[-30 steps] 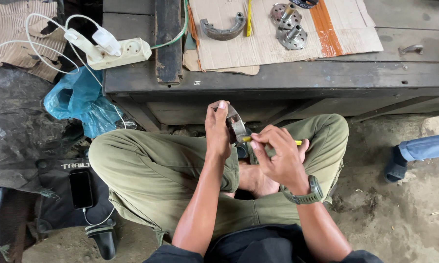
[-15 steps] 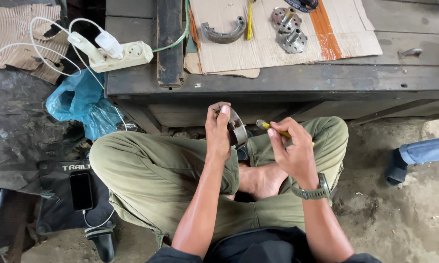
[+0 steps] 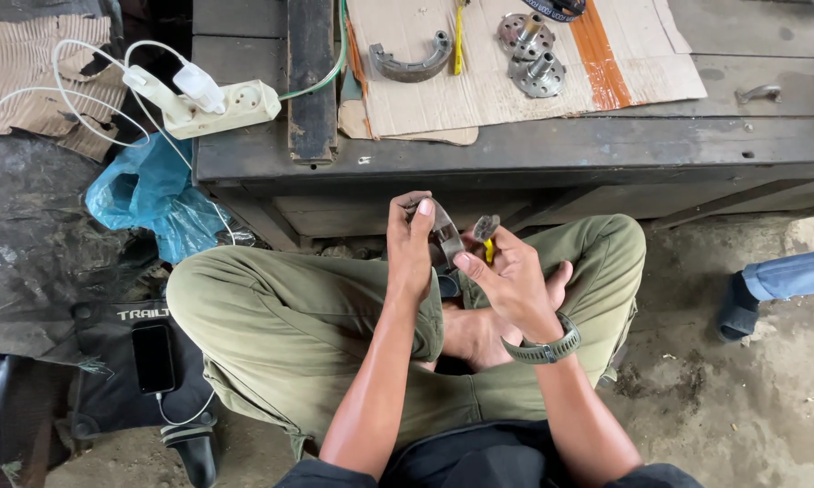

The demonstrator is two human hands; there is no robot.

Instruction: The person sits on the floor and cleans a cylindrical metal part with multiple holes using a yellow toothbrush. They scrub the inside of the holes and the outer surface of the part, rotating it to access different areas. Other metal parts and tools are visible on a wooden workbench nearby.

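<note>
I sit cross-legged in olive trousers before a low dark wooden bench (image 3: 552, 149). My left hand (image 3: 409, 244) grips a curved metal brake shoe (image 3: 445, 233), held upright over my lap. My right hand (image 3: 506, 280) holds a small yellow-handled brush (image 3: 486, 233) with its bristle head pointing up, close beside the shoe. On the bench lies a cardboard sheet (image 3: 515, 63) with a second brake shoe (image 3: 411, 61), a yellow-handled tool (image 3: 458, 41) and two metal hub flanges (image 3: 529, 50).
A white power strip (image 3: 213, 99) with cables sits on the bench's left end. A blue plastic bag (image 3: 149, 190), a phone (image 3: 154, 357) on a dark bag and a sandal (image 3: 190, 447) lie at my left. Another person's leg and shoe (image 3: 768, 289) are at right.
My right hand turned palm-up and came in toward the shoe; the brush went from lying sideways to standing with its head up. The left hand and shoe stayed almost still.
</note>
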